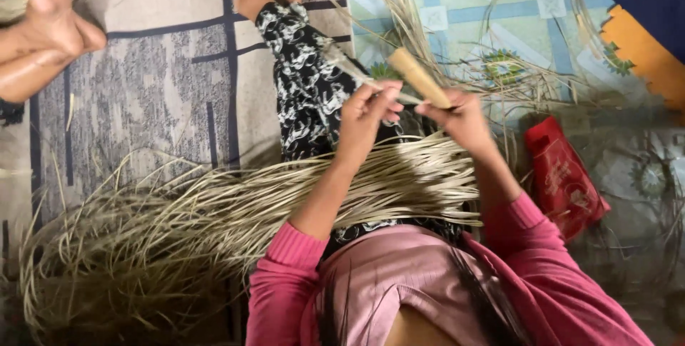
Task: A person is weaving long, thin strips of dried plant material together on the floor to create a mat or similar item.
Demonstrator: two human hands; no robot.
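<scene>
right hand [462, 119] hiding wooden handle's [418, 77] lower end, blade unseen

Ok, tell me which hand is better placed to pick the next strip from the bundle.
Left, probably. The left hand pinches only a thin strip, and the bundle fans toward its side; the right hand has its grip full of the wooden handle.
</scene>
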